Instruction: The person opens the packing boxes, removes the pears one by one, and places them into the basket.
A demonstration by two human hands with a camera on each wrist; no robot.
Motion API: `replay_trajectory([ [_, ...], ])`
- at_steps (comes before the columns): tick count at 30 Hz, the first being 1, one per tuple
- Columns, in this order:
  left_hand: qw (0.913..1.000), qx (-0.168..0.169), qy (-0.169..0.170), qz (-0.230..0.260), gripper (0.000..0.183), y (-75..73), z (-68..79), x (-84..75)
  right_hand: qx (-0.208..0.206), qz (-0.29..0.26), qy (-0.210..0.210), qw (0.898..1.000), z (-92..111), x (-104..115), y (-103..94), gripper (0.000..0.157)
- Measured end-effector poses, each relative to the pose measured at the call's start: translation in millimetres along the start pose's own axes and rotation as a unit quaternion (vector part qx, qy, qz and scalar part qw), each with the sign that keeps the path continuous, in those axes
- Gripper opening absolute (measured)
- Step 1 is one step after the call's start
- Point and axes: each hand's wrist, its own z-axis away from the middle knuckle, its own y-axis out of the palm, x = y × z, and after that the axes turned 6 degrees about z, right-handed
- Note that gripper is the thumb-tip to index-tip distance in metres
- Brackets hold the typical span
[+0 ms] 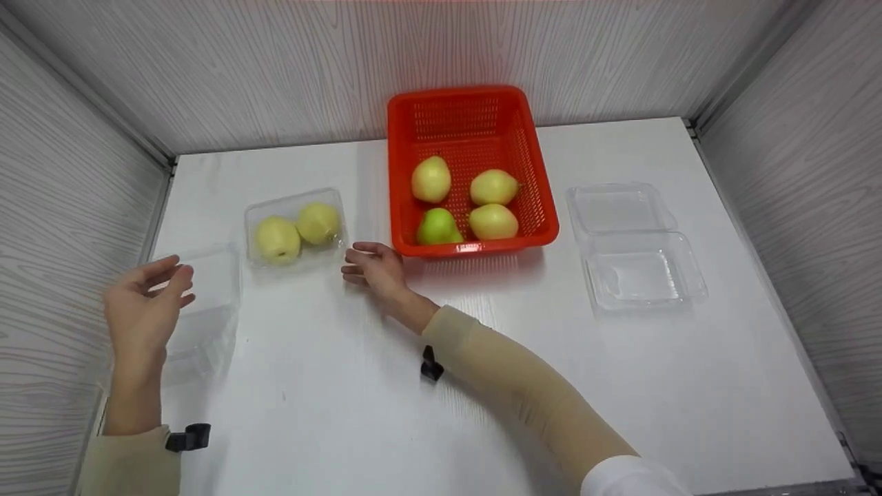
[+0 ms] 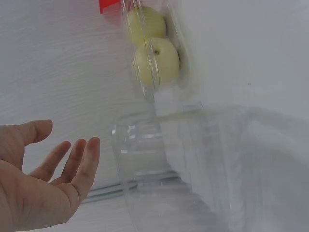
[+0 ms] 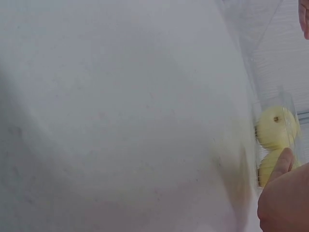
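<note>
My left hand [image 1: 146, 303] is raised at the left with fingers loosely bent and nothing in them. Below and beside it are clear plastic containers [image 1: 213, 275], apparently stacked; the left wrist view shows their layered walls [image 2: 212, 154] to the right of the fingers. My right hand [image 1: 377, 270] is next to the right edge of a closed clear clamshell box [image 1: 293, 201], its fingers extended and holding nothing. Whether they touch the box, I cannot tell. Two pale yellow pears [image 1: 278, 239] lie side by side inside that box.
A red plastic basket [image 1: 474, 249] stands at the back middle, holding several pears, one greener pear [image 1: 439, 227] among them. An open clear clamshell box [image 1: 644, 275] lies on the right of the white table [image 1: 482, 413]. Grained panels [image 1: 275, 69] enclose the table.
</note>
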Motion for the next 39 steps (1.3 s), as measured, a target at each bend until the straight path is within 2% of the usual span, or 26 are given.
replay_trajectory([
  [2,0.999,0.008,-0.02,0.038,0.019,7.5,-3.1,1.3,0.0,0.003,0.005,1.0,0.2,1.1,0.4,0.027],
  [6,0.9974,0.026,-0.043,0.053,0.016,18.3,-9.0,6.8,0.0,0.009,0.009,1.0,0.1,2.9,1.9,0.026],
  [10,0.9966,0.046,-0.055,0.041,0.032,26.6,-15.7,13.0,-0.004,0.002,0.002,1.0,-2.1,3.1,4.5,0.029],
  [13,0.9962,0.049,-0.065,0.033,0.047,32.1,-21.2,17.4,-0.006,-0.001,0.001,1.0,-4.8,2.4,5.9,0.032],
  [16,0.9958,0.047,-0.076,0.016,0.054,37.4,-25.7,21.8,-0.004,0.006,0.003,1.0,-7.4,1.7,5.6,0.036],
  [20,0.9949,0.05,-0.088,0.002,0.057,44.6,-29.2,27.9,-0.001,0.015,0.003,1.0,-9.9,1.5,4.2,0.039],
  [28,0.9921,0.059,-0.108,0.022,0.059,56.7,-35.3,38.1,0.012,0.029,0.002,1.0,-11.2,2.3,5.6,0.033],
  [33,0.9911,0.063,-0.117,-0.006,0.06,64.6,-39.7,42.3,0.012,0.039,0.004,0.999,-11.5,3.6,5.6,0.032],
  [36,0.9906,0.066,-0.119,-0.014,0.059,68.0,-41.5,44.1,0.01,0.032,0.004,0.999,-12.4,4.2,6.0,0.033],
  [39,0.9901,0.069,-0.123,0.002,0.059,69.8,-42.5,45.0,0.012,0.022,0.002,1.0,-13.1,5.0,6.7,0.033],
])
